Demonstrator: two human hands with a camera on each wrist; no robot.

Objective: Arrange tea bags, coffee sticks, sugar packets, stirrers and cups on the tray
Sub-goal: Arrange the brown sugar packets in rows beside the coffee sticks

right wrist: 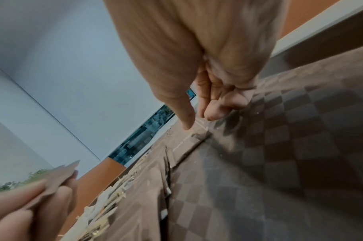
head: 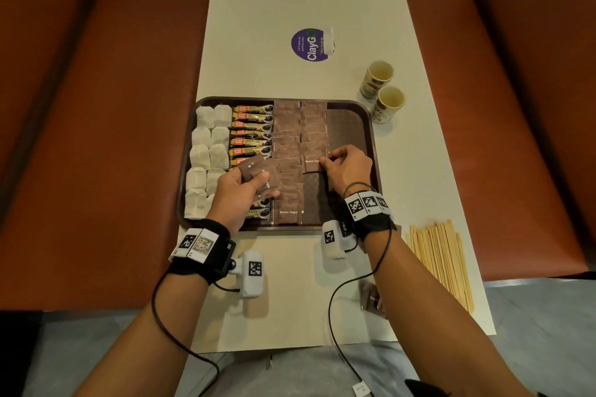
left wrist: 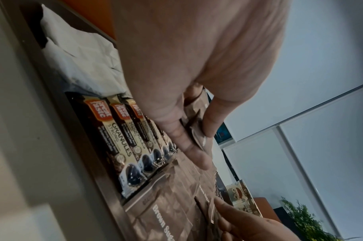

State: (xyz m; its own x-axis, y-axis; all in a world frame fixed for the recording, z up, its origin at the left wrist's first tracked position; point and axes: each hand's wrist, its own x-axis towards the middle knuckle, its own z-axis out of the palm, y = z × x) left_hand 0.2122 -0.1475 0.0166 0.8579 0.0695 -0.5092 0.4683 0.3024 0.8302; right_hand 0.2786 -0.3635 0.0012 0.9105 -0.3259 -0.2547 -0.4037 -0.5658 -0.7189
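Tea bags [head: 206,151] sit far left on the tray [head: 371,138], then "GRANULES STRONG" coffee sticks [left wrist: 122,143]. My left hand [head: 240,192] grips a stack of sugar packets [head: 263,179] above them. My right hand [head: 348,167] pinches 1 "Brown Sugar" packet [head: 312,164] onto the 2nd sugar column.

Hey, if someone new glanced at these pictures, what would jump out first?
The brown tray packed in neat columns: white tea bags leftmost, then coffee sticks, then brown sugar packets. Above it the left hand holds spare packets while the right hand sets one down. Paper cups and wooden stirrers wait outside it.
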